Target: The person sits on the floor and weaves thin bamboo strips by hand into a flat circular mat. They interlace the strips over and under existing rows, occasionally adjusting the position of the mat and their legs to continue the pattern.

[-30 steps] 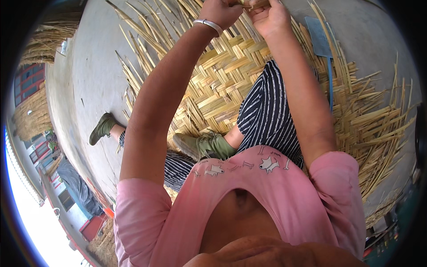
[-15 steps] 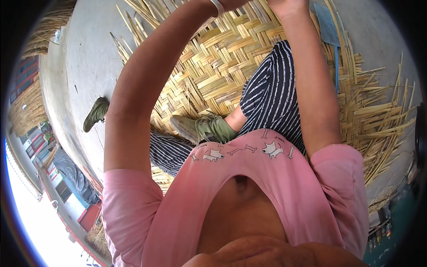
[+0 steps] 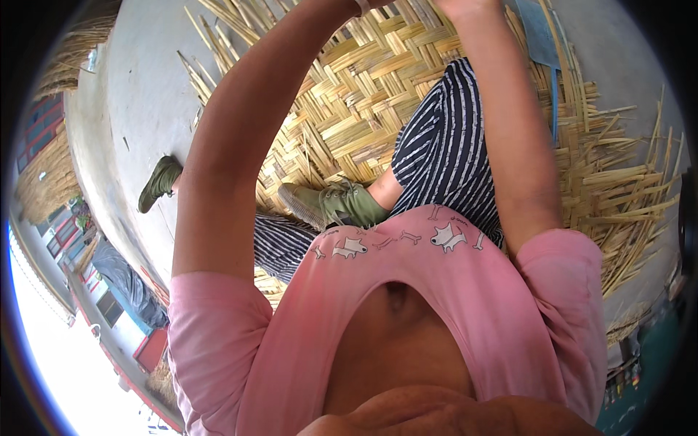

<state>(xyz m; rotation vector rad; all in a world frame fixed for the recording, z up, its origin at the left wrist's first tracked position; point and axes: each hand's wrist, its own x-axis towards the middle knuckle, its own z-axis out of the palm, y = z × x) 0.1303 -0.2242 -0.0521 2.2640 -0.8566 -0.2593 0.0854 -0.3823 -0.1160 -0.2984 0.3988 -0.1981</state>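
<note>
Left hand [image 3: 379,2] and right hand [image 3: 465,6] reach far forward, cropped, so I cannot tell their grip.

Broad mat woven from pale yellow flat strips [image 3: 356,109], loose strip ends [image 3: 622,190] splaying past its edges. Person's left hand [image 3: 380,3], pale band [image 3: 363,7] worn beside it, and right hand [image 3: 467,6] over mat's far part, both mostly cut off; grip hidden. Olive-green lace-up shoe [image 3: 345,201] on mat, matching shoe [image 3: 160,183] on grey floor [image 3: 131,109] left of mat. Flat blue paddle [image 3: 536,33], thin blue handle [image 3: 555,102], at mat's right side.
</note>
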